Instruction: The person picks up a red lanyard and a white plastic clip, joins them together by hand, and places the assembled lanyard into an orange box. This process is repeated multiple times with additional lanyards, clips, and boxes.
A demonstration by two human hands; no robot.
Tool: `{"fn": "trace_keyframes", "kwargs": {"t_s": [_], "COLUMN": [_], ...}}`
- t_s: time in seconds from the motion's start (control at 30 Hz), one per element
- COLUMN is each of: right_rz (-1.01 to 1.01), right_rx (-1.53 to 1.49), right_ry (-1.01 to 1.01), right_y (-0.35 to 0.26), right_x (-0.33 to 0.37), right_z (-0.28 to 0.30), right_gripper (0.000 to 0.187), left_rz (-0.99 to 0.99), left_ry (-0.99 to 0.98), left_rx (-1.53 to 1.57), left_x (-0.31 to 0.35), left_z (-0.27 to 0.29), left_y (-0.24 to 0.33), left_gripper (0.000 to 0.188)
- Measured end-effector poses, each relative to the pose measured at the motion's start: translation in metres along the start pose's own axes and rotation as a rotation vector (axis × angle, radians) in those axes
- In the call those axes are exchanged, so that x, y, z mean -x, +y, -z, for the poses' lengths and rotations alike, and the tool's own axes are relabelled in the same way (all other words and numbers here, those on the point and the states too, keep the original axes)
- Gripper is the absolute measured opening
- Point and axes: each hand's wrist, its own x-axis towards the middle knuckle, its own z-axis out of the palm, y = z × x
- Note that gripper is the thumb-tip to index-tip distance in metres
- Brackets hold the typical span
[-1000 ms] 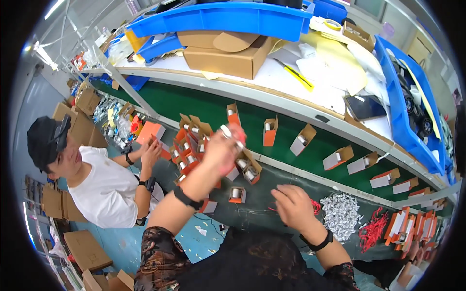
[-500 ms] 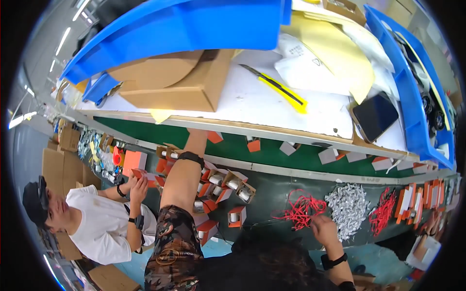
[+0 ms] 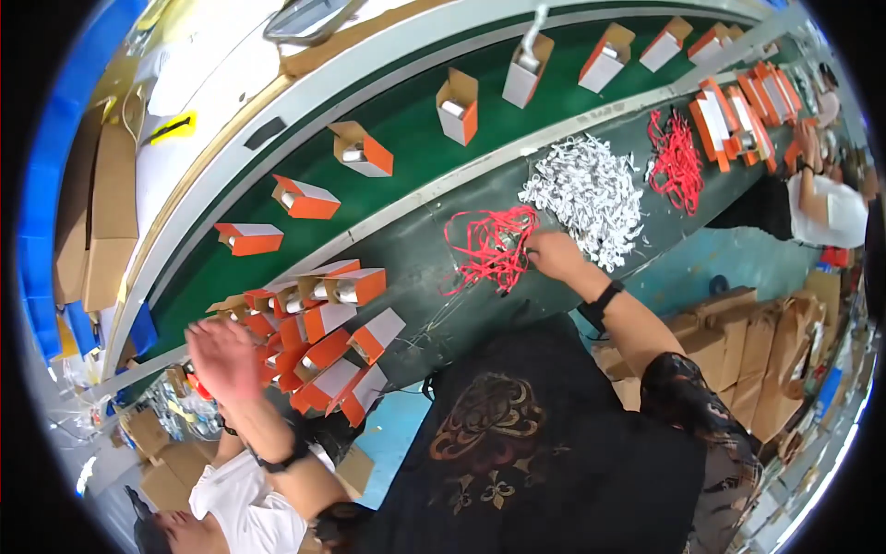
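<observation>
My left hand (image 3: 224,362) is raised at the left with its fingers stretched out and nothing in it. It is nearest to a cluster of open orange-and-white boxes (image 3: 325,320), several with white cylindrical items inside. My right hand (image 3: 558,256) is at the right edge of a tangle of red cords (image 3: 494,242), with its fingers bent and closed on a red cord. The fingertips are partly hidden. Just beyond that hand is a heap of small white-and-silver pieces (image 3: 591,198), too small to make out singly.
Several open boxes stand along the green conveyor belt (image 3: 406,175). A second red cord pile (image 3: 676,162) and more orange boxes (image 3: 734,120) are at the right. A co-worker in white (image 3: 249,503) is at lower left. A yellow knife (image 3: 173,128) lies on the shelf.
The view has swung round, showing more of the belt and table. My left hand has come back from under the shelf to above the boxes. My right hand stays at the red cords.
</observation>
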Motion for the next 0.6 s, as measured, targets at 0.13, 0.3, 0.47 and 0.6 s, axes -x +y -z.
{"fn": "trace_keyframes", "kwargs": {"t_s": [0.13, 0.3, 0.47, 0.6], "right_rz": [0.004, 0.038, 0.105, -0.008], "right_rx": [-0.147, -0.019, 0.103, -0.006], "right_ry": [-0.082, 0.133, 0.138, 0.11], "right_y": [-0.019, -0.031, -0.018, -0.024], "right_x": [-0.004, -0.024, -0.025, -0.027], "right_z": [-0.05, -0.089, -0.092, -0.095], "right_gripper": [0.021, 0.015, 0.02, 0.027], "left_rz": [0.114, 0.422, 0.398, 0.365], "left_ry": [0.092, 0.351, 0.389, 0.405], "left_rx": [-0.109, 0.044, -0.053, -0.074], "left_x": [0.111, 0.177, 0.2, 0.208], "left_z": [-0.046, -0.055, -0.047, -0.042], "left_y": [-0.1, -0.194, -0.207, -0.21], "left_gripper": [0.023, 0.013, 0.012, 0.012]}}
